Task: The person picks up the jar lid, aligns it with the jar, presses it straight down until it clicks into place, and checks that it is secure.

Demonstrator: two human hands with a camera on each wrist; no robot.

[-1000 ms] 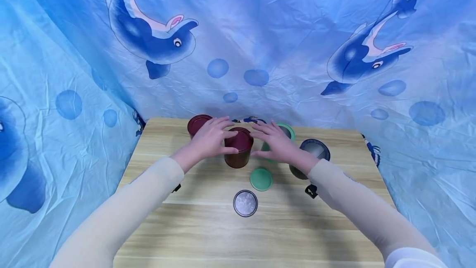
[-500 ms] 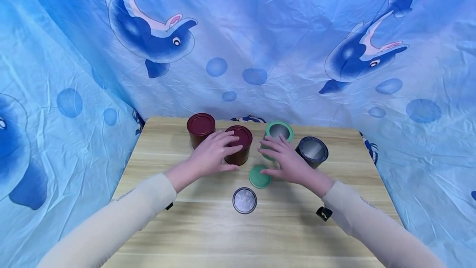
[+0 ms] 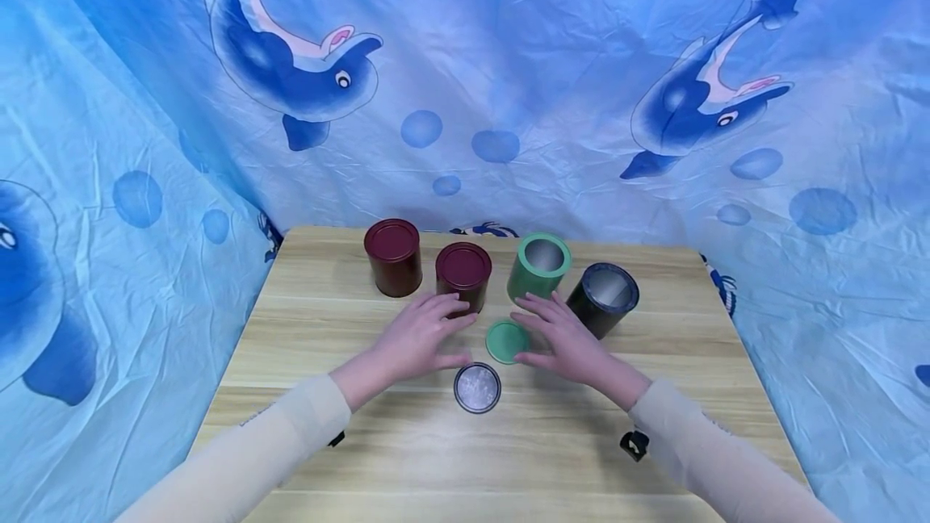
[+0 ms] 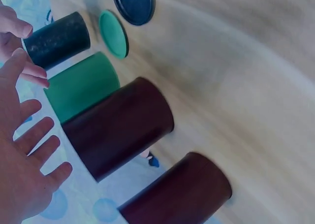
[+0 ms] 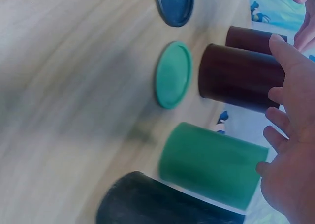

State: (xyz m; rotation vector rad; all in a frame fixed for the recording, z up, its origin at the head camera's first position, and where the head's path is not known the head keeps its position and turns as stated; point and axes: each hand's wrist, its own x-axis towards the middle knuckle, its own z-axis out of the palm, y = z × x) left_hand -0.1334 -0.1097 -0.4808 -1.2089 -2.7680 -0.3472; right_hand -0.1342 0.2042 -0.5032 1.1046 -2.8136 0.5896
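My left hand (image 3: 417, 337) hovers in front of the second dark red can (image 3: 463, 269), fingers spread and loosely bent, holding nothing. Another dark red can (image 3: 393, 261) stands further left; both have their lids on. To the right, my right hand (image 3: 570, 339) hangs near the green can (image 3: 538, 277) and the black can (image 3: 599, 305), also holding nothing. Those two cans have no lids, and their grey insides show. Between the hands a green lid (image 3: 507, 341) lies flat, with a dark-rimmed lid (image 3: 477, 388) closer to me. Both wrist views show the palms apart from the cans.
A light wooden table (image 3: 465, 466) carries all the cans and lids. Behind and beside it hangs a blue curtain (image 3: 450, 55) printed with dolphins. The cans stand in a row near the table's back edge.
Both hands have drawn back from around the second dark red can towards me. The cans they partly covered now show more fully. Cans and lids stay in place.
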